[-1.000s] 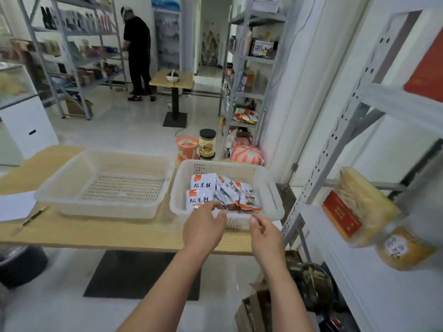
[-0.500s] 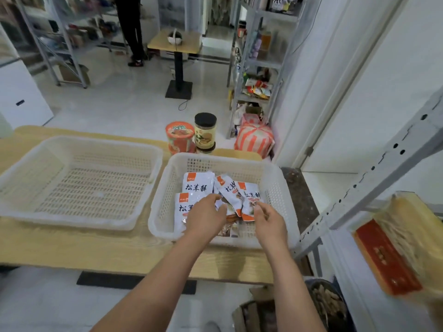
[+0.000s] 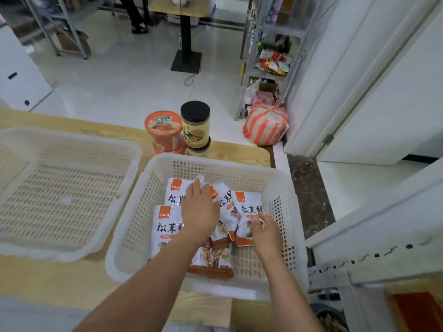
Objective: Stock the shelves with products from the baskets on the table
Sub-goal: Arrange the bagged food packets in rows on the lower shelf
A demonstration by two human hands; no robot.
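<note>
Compared with one second earlier, both hands are now found inside the right basket (image 3: 279,188) rather than at its near rim. The left hand (image 3: 200,209) has been advanced over the heap of white-and-orange pouches (image 3: 165,226). Its fingers (image 3: 196,188) are laid straight and close together on the far pouches; no grip under them can be made out. The right hand (image 3: 265,233) has been brought onto the rightmost pouch (image 3: 248,207), with its fingers curled against the lower part. A pinch is judged likely, though the spot is blurred. All pouches are still lying overlapped on the basket floor; none is seen lifted. The left basket (image 3: 72,200) stands just beside on the desk (image 3: 60,279). A cup of noodles (image 3: 163,130) and a stacked jar (image 3: 195,124) are noted behind the right basket. The shelf rack (image 3: 371,236) is at the right edge. Judgement: the reach has been completed and the pick-up has only begun. The pouches remain to be gathered and carried right to the shelf, and the slack overlapping packs may slide apart when raised.
</note>
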